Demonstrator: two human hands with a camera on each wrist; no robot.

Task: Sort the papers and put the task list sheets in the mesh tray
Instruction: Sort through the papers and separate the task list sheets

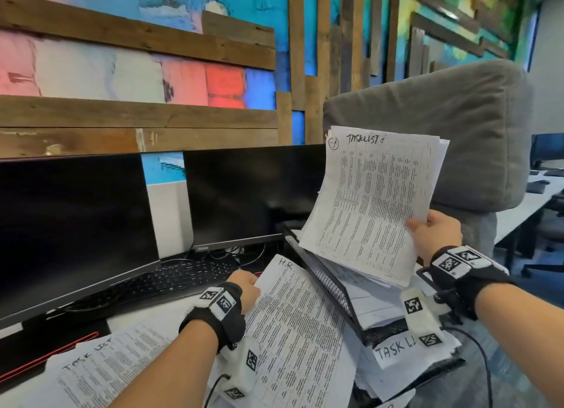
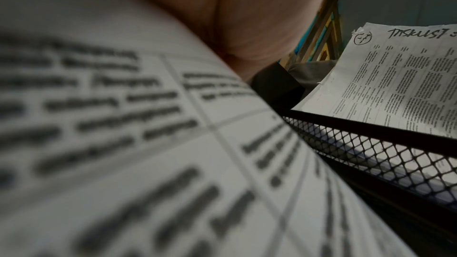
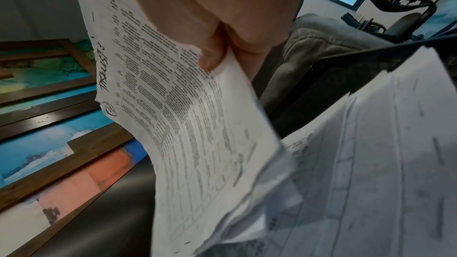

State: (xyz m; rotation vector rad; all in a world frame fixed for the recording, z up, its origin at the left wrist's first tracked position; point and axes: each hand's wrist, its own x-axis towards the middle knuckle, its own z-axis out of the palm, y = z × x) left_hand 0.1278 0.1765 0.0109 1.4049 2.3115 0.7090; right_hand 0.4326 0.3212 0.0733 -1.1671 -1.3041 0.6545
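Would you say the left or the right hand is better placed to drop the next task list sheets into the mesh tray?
Right, probably. The right hand already pinches the task list sheets above the mesh tray, while the left hand holds the H.R. sheet beside it.

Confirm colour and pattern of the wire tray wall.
Black diamond-mesh wire tray wall with a solid black top rail; clearest in the left wrist view.

2 dark monitors (image 1: 76,224), black keyboard (image 1: 171,278), grey cushioned chair (image 1: 457,127), painted wood-slat wall (image 1: 137,56)
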